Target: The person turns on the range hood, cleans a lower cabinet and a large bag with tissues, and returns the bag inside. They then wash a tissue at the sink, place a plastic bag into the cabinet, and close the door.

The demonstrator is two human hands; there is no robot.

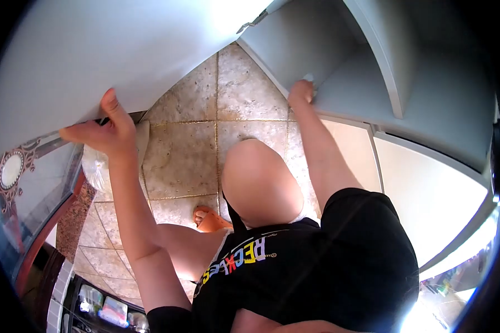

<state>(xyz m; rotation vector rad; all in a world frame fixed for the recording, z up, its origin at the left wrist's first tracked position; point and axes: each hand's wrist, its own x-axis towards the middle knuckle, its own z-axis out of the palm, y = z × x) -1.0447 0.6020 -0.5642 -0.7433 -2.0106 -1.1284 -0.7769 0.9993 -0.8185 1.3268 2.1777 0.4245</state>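
A white cabinet door stands swung out at the upper left. My left hand grips its lower edge, with the thumb on the near face and some fingers hidden behind the edge. At the upper right is the pale cabinet interior. My right hand reaches to its front lower edge with the fingers curled. A small whitish bit shows at those fingertips, too small to name.
Beige floor tiles lie below, with my bent knee and an orange slipper. A vertical panel divides the cabinet. A clear plastic bag and a framed glass panel are at left.
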